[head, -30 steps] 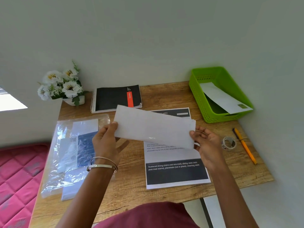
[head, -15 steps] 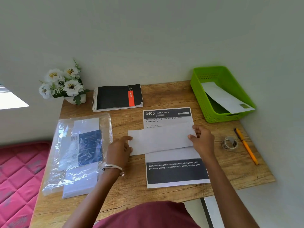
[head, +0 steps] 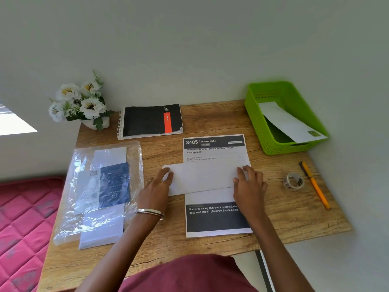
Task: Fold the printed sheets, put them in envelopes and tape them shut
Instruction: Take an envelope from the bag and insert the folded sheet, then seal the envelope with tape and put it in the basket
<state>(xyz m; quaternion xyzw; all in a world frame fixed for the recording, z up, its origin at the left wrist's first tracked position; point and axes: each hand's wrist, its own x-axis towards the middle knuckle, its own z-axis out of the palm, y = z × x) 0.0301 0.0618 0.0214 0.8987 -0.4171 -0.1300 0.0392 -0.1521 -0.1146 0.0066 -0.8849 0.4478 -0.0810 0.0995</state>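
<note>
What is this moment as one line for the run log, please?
left hand: flat on envelope | right hand: flat on envelope | envelope: lying across printed sheet | tape roll: untouched

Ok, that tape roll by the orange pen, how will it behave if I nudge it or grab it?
The tape roll is a thin clear ring with an open core, so it is probably light and would skid across the wooden desk. It seems to lean rather than lie flat, so a nudge may tip or roll it toward the orange pen. Its glossy side may be slippery; hooking the core looks safer.
</note>
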